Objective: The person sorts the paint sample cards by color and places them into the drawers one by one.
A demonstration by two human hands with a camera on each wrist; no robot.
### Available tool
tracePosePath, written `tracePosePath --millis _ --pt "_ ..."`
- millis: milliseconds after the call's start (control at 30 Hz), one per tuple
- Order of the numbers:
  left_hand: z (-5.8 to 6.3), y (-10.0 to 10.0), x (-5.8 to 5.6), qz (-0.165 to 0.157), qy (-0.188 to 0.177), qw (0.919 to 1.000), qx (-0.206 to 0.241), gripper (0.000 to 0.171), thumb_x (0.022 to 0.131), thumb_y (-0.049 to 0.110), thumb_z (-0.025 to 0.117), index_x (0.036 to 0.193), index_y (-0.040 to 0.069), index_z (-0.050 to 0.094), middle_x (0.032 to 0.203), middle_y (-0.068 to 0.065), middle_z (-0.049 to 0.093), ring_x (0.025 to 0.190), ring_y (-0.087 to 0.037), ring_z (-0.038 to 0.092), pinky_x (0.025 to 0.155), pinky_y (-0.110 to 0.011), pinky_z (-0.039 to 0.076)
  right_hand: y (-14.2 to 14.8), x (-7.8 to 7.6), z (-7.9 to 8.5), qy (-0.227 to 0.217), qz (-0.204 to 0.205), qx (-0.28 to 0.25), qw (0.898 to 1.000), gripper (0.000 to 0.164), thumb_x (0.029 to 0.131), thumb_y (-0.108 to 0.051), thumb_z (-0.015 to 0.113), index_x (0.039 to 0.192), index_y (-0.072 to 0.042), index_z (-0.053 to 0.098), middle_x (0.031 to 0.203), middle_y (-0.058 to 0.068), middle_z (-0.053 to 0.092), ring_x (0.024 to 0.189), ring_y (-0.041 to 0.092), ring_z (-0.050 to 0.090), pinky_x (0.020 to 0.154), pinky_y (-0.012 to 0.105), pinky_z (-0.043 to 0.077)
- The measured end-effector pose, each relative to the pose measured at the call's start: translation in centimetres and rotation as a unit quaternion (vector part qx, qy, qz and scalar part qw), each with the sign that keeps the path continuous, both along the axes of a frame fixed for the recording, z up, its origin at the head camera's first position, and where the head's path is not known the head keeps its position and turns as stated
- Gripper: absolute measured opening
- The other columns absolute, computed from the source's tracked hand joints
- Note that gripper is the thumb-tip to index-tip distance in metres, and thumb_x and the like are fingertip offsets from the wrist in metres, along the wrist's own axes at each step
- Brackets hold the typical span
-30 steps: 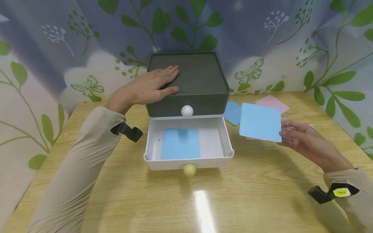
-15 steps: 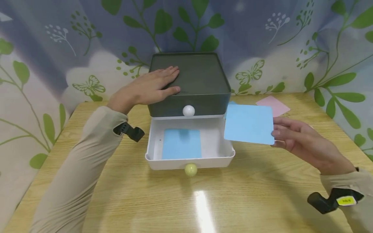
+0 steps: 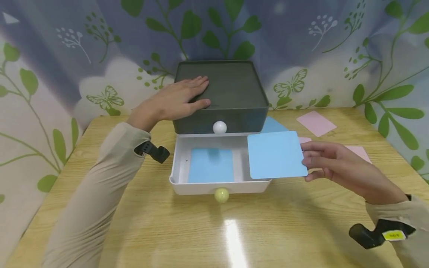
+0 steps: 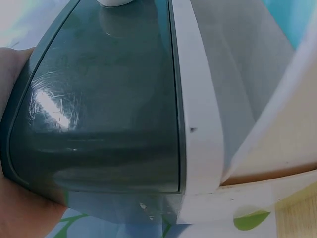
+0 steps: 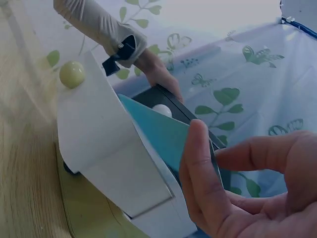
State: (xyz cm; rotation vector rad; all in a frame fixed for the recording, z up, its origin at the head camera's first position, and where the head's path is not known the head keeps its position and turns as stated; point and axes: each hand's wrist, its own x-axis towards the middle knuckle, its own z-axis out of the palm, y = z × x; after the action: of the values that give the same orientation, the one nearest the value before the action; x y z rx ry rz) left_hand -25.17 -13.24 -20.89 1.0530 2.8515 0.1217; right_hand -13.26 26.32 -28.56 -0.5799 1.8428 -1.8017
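Observation:
My left hand (image 3: 177,98) lies flat on the top of a dark green drawer box (image 3: 231,85), fingers straight. Below its upper drawer with a white knob (image 3: 219,127), a white drawer (image 3: 194,188) with a yellow knob (image 3: 221,195) is pulled out. A light blue square card (image 3: 211,165) lies inside. Between thumb and fingers, my right hand (image 3: 335,165) pinches another light blue card (image 3: 276,154) by its right edge. That card overlaps the drawer's right wall in the head view. In the right wrist view the held card (image 5: 163,131) is tilted above the white drawer.
Right of the box, a blue card (image 3: 272,125) and a pink card (image 3: 316,123) lie on the wooden table (image 3: 161,230). Another pink card (image 3: 359,152) shows behind my right hand. A leaf-patterned curtain (image 3: 134,44) hangs behind.
My right hand has carried the blue card leftward, from over the table cards to the drawer's right side. My left hand stays on the box top.

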Motion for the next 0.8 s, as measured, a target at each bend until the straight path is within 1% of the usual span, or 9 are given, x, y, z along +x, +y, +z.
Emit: tracePosePath --millis 100,167,267,400,500,567,667,733,800 --pt "0.0 0.0 0.1 0.003 -0.001 1.0000 0.003 0.070 0.103 0.048 0.030 0.155 0.005 0.009 0.161 -0.010 0.004 0.148 -0.025 0.005 0.119 -0.041 0.008 -1.8 -0.2 0.5 0.028 -0.003 0.063 0.998 0.029 0.102 -0.002 0.044 0.130 -0.005 0.052 0.100 0.008 0.059 0.085 0.021 0.062 0.075 0.038 0.057" --pt "-0.1 0.0 0.0 0.004 0.000 1.0000 0.004 0.070 0.103 0.048 0.030 0.155 0.005 0.010 0.161 -0.010 0.005 0.148 -0.025 0.005 0.119 -0.041 0.009 -2.7 -0.3 0.7 0.049 -0.019 0.110 0.992 0.028 0.102 -0.009 0.047 0.129 -0.004 0.053 0.099 0.013 0.060 0.081 0.024 0.062 0.069 0.038 0.057" --pt "-0.1 -0.1 0.0 0.004 0.000 1.0000 0.008 0.070 0.103 0.048 0.030 0.154 0.005 0.010 0.161 -0.009 0.005 0.148 -0.024 0.006 0.119 -0.041 0.009 -3.1 -0.9 0.6 0.063 -0.060 0.170 0.982 0.030 0.102 -0.015 0.051 0.128 0.000 0.052 0.094 0.015 0.058 0.075 0.023 0.059 0.062 0.036 0.055" --pt "0.0 0.0 -0.1 0.001 -0.001 0.9999 0.010 0.070 0.103 0.048 0.030 0.154 0.005 0.011 0.161 -0.010 0.005 0.148 -0.024 0.006 0.119 -0.040 0.009 -2.0 -3.1 -0.6 0.064 -0.105 0.222 0.967 0.035 0.100 -0.012 0.051 0.129 0.008 0.048 0.093 0.014 0.059 0.075 0.017 0.060 0.065 0.034 0.056" --pt "0.0 0.0 -0.2 0.000 0.000 1.0000 0.009 0.070 0.103 0.047 0.030 0.154 0.004 0.011 0.161 -0.010 0.006 0.148 -0.024 0.006 0.119 -0.040 0.009 -1.3 -5.5 -1.9 0.069 -0.132 0.262 0.953 0.039 0.099 -0.009 0.051 0.132 0.012 0.045 0.103 0.020 0.061 0.079 0.014 0.063 0.071 0.034 0.058" --pt "-0.1 0.0 -0.2 0.000 0.001 1.0000 0.008 0.070 0.103 0.047 0.031 0.154 0.004 0.011 0.161 -0.010 0.006 0.148 -0.024 0.006 0.119 -0.040 0.009 -1.1 -7.2 -2.7 0.076 -0.148 0.300 0.939 0.043 0.098 -0.010 0.052 0.133 0.013 0.045 0.112 0.025 0.059 0.083 0.017 0.066 0.076 0.035 0.058" --pt "-0.1 -0.1 -0.2 0.001 0.000 1.0000 0.010 0.070 0.103 0.047 0.031 0.154 0.004 0.011 0.161 -0.010 0.006 0.148 -0.024 0.006 0.119 -0.039 0.009 -1.0 -9.3 -3.8 0.107 -0.165 0.369 0.909 0.048 0.097 -0.018 0.057 0.133 0.011 0.047 0.121 0.030 0.054 0.090 0.028 0.068 0.081 0.042 0.055" --pt "-0.1 -0.1 -0.2 0.001 0.000 0.9999 0.012 0.070 0.103 0.047 0.032 0.154 0.004 0.011 0.161 -0.011 0.006 0.148 -0.024 0.006 0.119 -0.039 0.009 -1.1 -10.4 -4.5 0.132 -0.170 0.413 0.885 0.051 0.095 -0.024 0.059 0.132 0.010 0.049 0.122 0.031 0.054 0.099 0.036 0.064 0.084 0.047 0.053" --pt "-0.1 -0.1 -0.1 0.000 0.000 0.9999 0.014 0.070 0.103 0.047 0.032 0.154 0.004 0.012 0.161 -0.011 0.006 0.148 -0.024 0.007 0.119 -0.039 0.009 -1.3 -11.3 -5.2 0.155 -0.169 0.440 0.868 0.051 0.095 -0.025 0.060 0.131 0.010 0.050 0.124 0.032 0.053 0.106 0.043 0.058 0.085 0.052 0.049"
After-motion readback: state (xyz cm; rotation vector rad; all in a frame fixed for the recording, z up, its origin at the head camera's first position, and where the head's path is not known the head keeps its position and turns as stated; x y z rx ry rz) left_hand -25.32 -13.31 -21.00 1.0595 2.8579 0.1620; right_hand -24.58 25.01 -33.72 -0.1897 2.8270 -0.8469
